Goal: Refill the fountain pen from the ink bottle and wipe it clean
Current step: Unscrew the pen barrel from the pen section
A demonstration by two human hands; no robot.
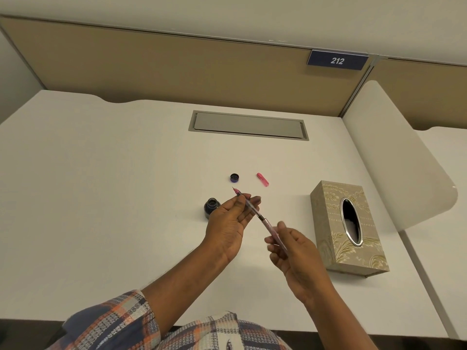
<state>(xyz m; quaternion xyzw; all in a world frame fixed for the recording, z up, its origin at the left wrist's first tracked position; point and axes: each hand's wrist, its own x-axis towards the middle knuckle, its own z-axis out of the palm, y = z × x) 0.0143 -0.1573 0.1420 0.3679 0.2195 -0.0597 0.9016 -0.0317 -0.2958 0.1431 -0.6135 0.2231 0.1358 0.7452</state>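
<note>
I hold a pink fountain pen (257,214) slantwise above the desk, nib pointing up and to the left. My left hand (231,221) pinches its front section near the nib. My right hand (290,246) grips the pink barrel at the rear end. The open ink bottle (211,205) stands on the desk just left of my left hand, partly hidden by it. Its dark cap (234,177) lies farther back, opening upward. The pink pen cap (262,179) lies to the right of the bottle cap.
A patterned beige tissue box (328,238) with an oval opening stands to the right of my hands. A grey cable hatch (249,125) is set into the white desk (113,185) farther back. A white divider panel (394,160) rises at the right.
</note>
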